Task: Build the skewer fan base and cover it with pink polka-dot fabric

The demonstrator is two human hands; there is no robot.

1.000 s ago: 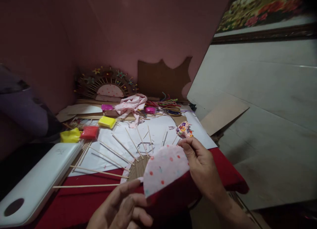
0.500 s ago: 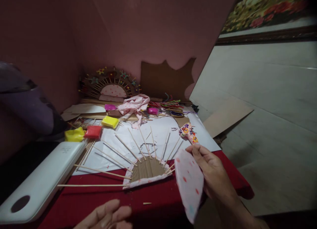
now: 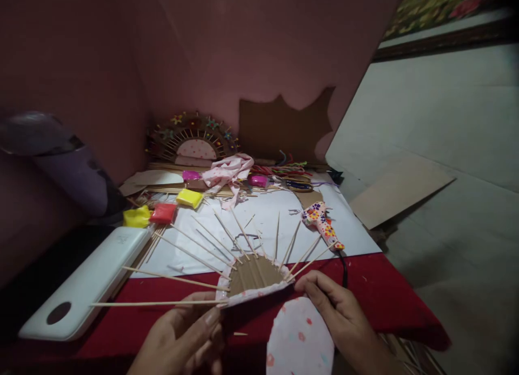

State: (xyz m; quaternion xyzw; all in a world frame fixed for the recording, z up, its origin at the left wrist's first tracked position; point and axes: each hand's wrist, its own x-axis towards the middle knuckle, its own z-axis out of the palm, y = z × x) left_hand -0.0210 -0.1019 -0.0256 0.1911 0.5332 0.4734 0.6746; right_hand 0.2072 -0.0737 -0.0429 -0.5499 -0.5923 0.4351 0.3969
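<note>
My right hand [image 3: 340, 315] grips the dotted half-disc [image 3: 298, 345], just below the skewer fan [image 3: 251, 275]. My left hand [image 3: 182, 337] touches the fan's left corner; grip unclear.

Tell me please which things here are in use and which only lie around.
In use: brown cardboard half-disc with wooden skewers, at left hand; pink dotted half-disc, in right hand.
Lying about: flowered glue gun; yellow clay pack; white flat case.

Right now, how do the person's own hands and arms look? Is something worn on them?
The left hand and the right hand are bare: no gloves, rings or watch show. The right forearm shows no sleeve; the left arm is out of frame.
</note>
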